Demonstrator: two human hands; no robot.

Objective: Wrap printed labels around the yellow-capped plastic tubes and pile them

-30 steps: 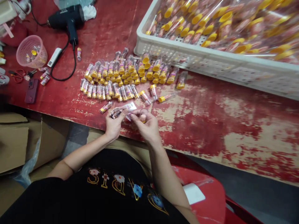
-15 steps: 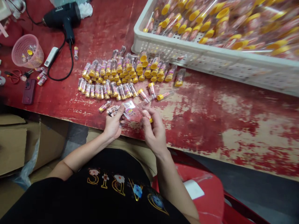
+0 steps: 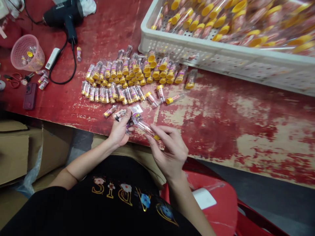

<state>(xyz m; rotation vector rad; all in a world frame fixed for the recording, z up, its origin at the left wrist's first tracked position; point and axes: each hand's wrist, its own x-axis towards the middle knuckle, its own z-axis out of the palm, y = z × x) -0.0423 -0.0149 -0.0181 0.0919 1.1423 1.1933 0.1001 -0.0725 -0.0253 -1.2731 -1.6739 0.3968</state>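
My left hand is closed on a bunch of printed plastic sleeves, near the table's front edge. Between the fingertips of my right hand is the yellow cap end of a clear tube; its far end meets the sleeves, and whether it is inside one cannot be made out. One small sleeved tube lies left of my left hand. Beyond my hands, three capped tubes lie loose, beside rows of sleeved tubes with yellow caps.
A white crate full of yellow-capped tubes stands at the back right. On the left are a heat gun with its cable, a pink basket, scissors and a phone. A red chair is below the table.
My right hand has moved right and toward me. The tube in its fingers has turned, and its clear end now reaches the sleeves at my left hand.
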